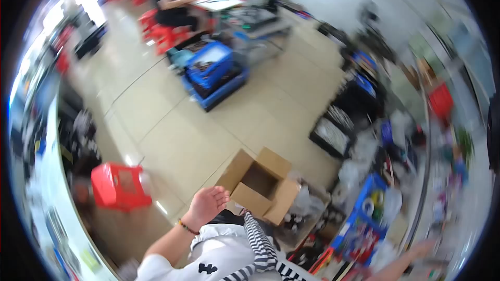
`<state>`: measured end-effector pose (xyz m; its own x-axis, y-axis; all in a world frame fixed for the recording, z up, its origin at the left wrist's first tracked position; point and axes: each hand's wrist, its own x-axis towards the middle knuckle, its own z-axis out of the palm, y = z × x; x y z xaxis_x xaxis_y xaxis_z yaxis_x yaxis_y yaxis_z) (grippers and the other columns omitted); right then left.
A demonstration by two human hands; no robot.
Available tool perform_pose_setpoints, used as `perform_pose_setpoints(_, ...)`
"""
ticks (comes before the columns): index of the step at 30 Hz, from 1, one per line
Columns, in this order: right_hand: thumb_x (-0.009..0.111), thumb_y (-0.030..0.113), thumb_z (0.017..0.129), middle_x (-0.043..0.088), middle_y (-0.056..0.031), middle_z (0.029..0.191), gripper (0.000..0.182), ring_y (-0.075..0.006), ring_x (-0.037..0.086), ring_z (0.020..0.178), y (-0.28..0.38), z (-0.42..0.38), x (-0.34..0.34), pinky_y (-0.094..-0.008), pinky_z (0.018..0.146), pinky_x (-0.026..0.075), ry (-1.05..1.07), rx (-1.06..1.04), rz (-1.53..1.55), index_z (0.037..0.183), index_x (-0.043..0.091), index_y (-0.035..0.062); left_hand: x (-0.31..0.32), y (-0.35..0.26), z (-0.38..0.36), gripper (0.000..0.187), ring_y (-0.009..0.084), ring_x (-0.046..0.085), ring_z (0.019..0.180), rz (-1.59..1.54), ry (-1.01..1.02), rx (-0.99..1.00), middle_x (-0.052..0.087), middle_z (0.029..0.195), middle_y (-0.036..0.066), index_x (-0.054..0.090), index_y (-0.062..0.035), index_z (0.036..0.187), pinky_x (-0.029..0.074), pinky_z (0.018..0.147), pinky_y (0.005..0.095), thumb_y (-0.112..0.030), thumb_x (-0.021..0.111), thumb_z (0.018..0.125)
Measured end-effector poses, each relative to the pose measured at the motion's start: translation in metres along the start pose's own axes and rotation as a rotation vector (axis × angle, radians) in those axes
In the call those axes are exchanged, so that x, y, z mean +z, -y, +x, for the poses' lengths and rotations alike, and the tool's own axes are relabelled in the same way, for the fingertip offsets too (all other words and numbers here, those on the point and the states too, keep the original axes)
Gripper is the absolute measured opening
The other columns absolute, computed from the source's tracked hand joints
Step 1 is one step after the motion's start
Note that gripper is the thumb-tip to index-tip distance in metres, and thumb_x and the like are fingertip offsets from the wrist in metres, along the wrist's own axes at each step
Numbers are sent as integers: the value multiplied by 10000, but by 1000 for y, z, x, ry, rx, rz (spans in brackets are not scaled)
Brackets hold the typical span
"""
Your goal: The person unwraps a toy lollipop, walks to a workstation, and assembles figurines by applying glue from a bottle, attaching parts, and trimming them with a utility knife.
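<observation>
My left hand [209,206], with a beaded bracelet [188,227] at the wrist, is raised in front of my body. Its fingers are loosely extended and nothing shows in them. Just beyond it stands an open cardboard box [251,199], flaps folded out and its inside dark. A gap between hand and box cannot be judged from this angle. Far to the right, my right hand [423,250] reaches out over a cluttered surface at the side. Motion blur hides its fingers and whatever they may touch. A black-and-white striped strap [260,242] hangs down my front.
A red plastic stool [120,186] is on the floor at left. Blue crates [208,67] are stacked ahead, near a seated person [172,2] at a bench. Black bins [333,132] and a blue tray [377,182] crowd the right side. A long counter [60,177] runs along the left.
</observation>
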<state>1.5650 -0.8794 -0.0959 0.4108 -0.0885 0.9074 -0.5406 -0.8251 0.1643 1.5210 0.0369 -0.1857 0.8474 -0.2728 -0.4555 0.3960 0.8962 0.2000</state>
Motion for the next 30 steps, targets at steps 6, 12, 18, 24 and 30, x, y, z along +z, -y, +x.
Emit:
perform_pose_setpoints(6, 423, 130, 806, 500, -58, 772, 131, -201, 488, 666, 223, 81, 104, -314, 603, 438, 56, 228, 899, 933, 430, 97, 47, -55, -26, 235, 230, 571, 883, 99, 96, 241, 595, 926, 105, 530, -41, 889, 445, 770, 316, -231, 391, 886)
perform_pose_setpoints(12, 406, 86, 737, 391, -50, 596, 81, -194, 376, 551, 428, -22, -78, -312, 545, 384, 312, 731, 1552, 697, 340, 112, 133, -148, -54, 176, 251, 578, 865, 378, 535, 861, 599, 874, 156, 530, -30, 836, 462, 755, 326, -172, 435, 878)
perform_pose_setpoints(18, 389, 42, 667, 283, -43, 420, 263, -187, 265, 436, 615, -71, -302, -310, 487, 329, 598, 1282, 2024, 461, 250, 126, 187, -250, -77, 296, 312, 556, 748, 122, 1115, 1377, 608, 799, 163, 560, -35, 662, 447, 757, 349, -206, 410, 851)
perform_pose_setpoints(24, 403, 86, 745, 336, -21, 495, 227, -148, 335, 475, 800, -104, -365, -295, 510, 337, 1083, 1358, 2338, 525, 353, 113, 150, -333, -63, 304, 309, 555, 753, 155, 916, 1431, 610, 801, 160, 565, -37, 667, 442, 762, 346, -212, 402, 853)
perform_pose_setpoints(30, 405, 91, 683, 176, 9, 516, 267, -116, 203, 497, 881, -77, -405, -272, 545, 251, 1160, 1279, 2219, 527, 193, 139, 129, -371, -39, 312, 307, 554, 758, 62, 824, 1261, 612, 802, 156, 571, -38, 672, 438, 766, 343, -218, 393, 856)
